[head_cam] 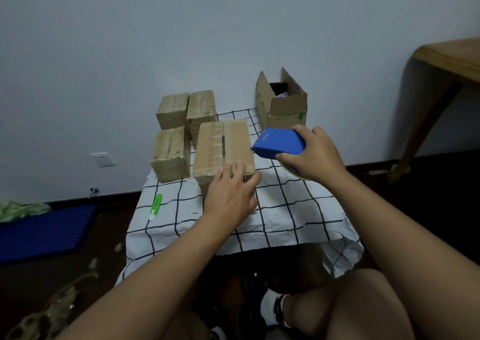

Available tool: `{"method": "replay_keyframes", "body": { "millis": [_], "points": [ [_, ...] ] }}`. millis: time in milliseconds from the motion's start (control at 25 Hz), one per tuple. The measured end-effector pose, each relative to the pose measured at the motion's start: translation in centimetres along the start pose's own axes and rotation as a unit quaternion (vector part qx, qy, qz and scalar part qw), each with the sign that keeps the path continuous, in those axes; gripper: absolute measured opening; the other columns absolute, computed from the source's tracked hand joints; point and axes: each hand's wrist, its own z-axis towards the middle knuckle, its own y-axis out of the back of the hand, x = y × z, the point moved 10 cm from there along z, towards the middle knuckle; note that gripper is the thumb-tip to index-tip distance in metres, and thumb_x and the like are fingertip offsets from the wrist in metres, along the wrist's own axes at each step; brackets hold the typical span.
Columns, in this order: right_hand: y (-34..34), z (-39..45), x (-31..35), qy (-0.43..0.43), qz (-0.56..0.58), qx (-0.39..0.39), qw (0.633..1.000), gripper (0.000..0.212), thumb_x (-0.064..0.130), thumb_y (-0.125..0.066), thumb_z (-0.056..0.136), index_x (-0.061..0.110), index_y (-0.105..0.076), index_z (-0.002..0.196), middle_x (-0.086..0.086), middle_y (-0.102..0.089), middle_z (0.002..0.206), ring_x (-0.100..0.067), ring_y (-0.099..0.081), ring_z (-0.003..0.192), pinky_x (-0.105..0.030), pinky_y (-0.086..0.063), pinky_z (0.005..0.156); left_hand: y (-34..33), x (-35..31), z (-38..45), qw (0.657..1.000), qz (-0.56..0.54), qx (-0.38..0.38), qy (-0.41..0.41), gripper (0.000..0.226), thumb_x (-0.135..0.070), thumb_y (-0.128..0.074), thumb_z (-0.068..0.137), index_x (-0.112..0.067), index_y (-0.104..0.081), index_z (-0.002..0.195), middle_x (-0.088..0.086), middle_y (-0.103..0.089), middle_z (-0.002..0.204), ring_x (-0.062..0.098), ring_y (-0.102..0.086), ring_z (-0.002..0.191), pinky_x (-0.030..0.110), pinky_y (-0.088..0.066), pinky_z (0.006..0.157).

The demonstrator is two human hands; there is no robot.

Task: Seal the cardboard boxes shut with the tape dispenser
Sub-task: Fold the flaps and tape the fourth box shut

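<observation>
While the left hand lies flat, fingers straight, steadying the taped brown cardboard box mid-table, the right hand grips the blue plastic tape dispenser just beside it, apparently lifted clear.

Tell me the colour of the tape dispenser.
Blue; the tape dispenser shows in the head view, held by the right hand.

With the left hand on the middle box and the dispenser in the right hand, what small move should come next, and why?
Probably bring the tape dispenser back over the middle box. The right hand holds it in the air beside that box, touching nothing, while the left hand presses the near edge. Tape already runs along the top seam, so the near end looks like the place to finish.
</observation>
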Motion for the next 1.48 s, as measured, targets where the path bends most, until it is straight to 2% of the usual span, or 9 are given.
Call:
{"method": "replay_keyframes", "body": {
  "millis": [160,320,520,680,800,920,1120,1240,1480],
  "points": [
    [1.3,-0.3,0.3,-0.009,0.042,-0.044,0.998,0.075,0.051,-0.076,0.077,0.026,-0.045,0.141,0.003,-0.039,0.111,-0.015,-0.042,0.098,-0.029,-0.037,0.082,0.1,0.1,0.0,1.0,-0.017,-0.003,0.009,0.042,-0.037,-0.061,0.076,-0.024,-0.063,0.116,0.015,-0.056,0.12,0.035,-0.056,0.104,0.04,-0.049,0.081],
    [2.5,0.1,0.8,-0.031,0.1,-0.075,0.992,0.072,0.049,-0.078,0.076,0.026,-0.049,0.138,-0.001,-0.045,0.112,-0.015,-0.046,0.098,-0.027,-0.037,0.082,1.6,0.5,0.0,0.999,-0.043,-0.028,0.015,0.064,-0.043,-0.055,0.076,-0.027,-0.048,0.138,0.004,-0.058,0.11,0.024,-0.056,0.099,0.031,-0.045,0.064],
    [1.6,0.6,2.8,-0.024,0.21,-0.083,0.974,0.06,0.048,-0.08,0.074,0.029,-0.058,0.126,-0.002,-0.054,0.117,-0.018,-0.053,0.103,-0.025,-0.039,0.081,1.7,1.8,-0.3,0.994,-0.087,-0.038,0.045,0.057,-0.049,-0.046,0.075,-0.02,-0.056,0.122,-0.002,-0.058,0.107,0.02,-0.058,0.096,0.028,-0.037,0.056],
    [0.9,0.5,3.8,-0.029,0.273,-0.08,0.958,0.058,0.054,-0.078,0.07,0.032,-0.059,0.12,0.003,-0.058,0.118,-0.017,-0.057,0.105,-0.035,-0.051,0.086,1.0,2.8,-0.5,0.98,-0.187,0.012,0.061,0.049,-0.052,-0.048,0.087,-0.031,-0.05,0.131,-0.008,-0.055,0.123,0.017,-0.053,0.11,0.031,-0.044,0.07],
    [0.9,0.3,4.0,-0.03,0.321,-0.091,0.942,0.056,0.054,-0.078,0.069,0.031,-0.06,0.117,0.004,-0.061,0.114,-0.017,-0.06,0.103,-0.041,-0.056,0.087,0.5,4.8,0.8,0.958,-0.266,0.014,0.103,0.034,-0.051,-0.041,0.098,-0.032,-0.066,0.113,-0.01,-0.063,0.113,0.018,-0.057,0.104,0.034,-0.047,0.074],
    [0.1,0.4,4.0,-0.041,0.356,-0.082,0.93,0.059,0.055,-0.077,0.066,0.029,-0.062,0.117,0.004,-0.062,0.114,-0.017,-0.061,0.103,-0.039,-0.058,0.085,-0.4,5.6,1.6,0.929,-0.356,-0.016,0.097,0.027,-0.042,-0.055,0.096,-0.025,-0.073,0.105,-0.007,-0.066,0.1,0.019,-0.055,0.097,0.039,-0.047,0.079],
    [-0.9,0.4,3.2,-0.055,0.366,-0.071,0.926,0.067,0.058,-0.077,0.065,0.029,-0.06,0.124,0.004,-0.061,0.119,-0.017,-0.06,0.107,-0.037,-0.058,0.085,-0.5,5.3,1.5,0.938,-0.334,-0.075,0.051,0.031,-0.048,-0.057,0.092,-0.021,-0.07,0.096,-0.008,-0.063,0.091,0.017,-0.053,0.086,0.04,-0.045,0.077],
    [-0.6,0.2,2.7,-0.051,0.372,-0.09,0.922,0.062,0.055,-0.077,0.069,0.03,-0.059,0.123,0.004,-0.061,0.118,-0.017,-0.06,0.107,-0.033,-0.058,0.083,0.0,5.2,1.3,0.939,-0.319,-0.097,0.082,0.043,-0.062,-0.055,0.084,-0.021,-0.068,0.089,-0.009,-0.059,0.085,0.015,-0.05,0.082,0.031,-0.035,0.071],
    [-0.2,-0.2,1.6,-0.052,0.4,-0.102,0.91,0.044,0.043,-0.08,0.077,0.034,-0.059,0.115,0.009,-0.061,0.113,-0.013,-0.06,0.104,-0.031,-0.057,0.083,0.5,4.0,1.0,0.952,-0.257,-0.135,0.098,0.038,-0.055,-0.047,0.087,-0.019,-0.058,0.081,-0.005,-0.055,0.081,0.018,-0.049,0.078,0.03,-0.023,0.069]
  ]
}}
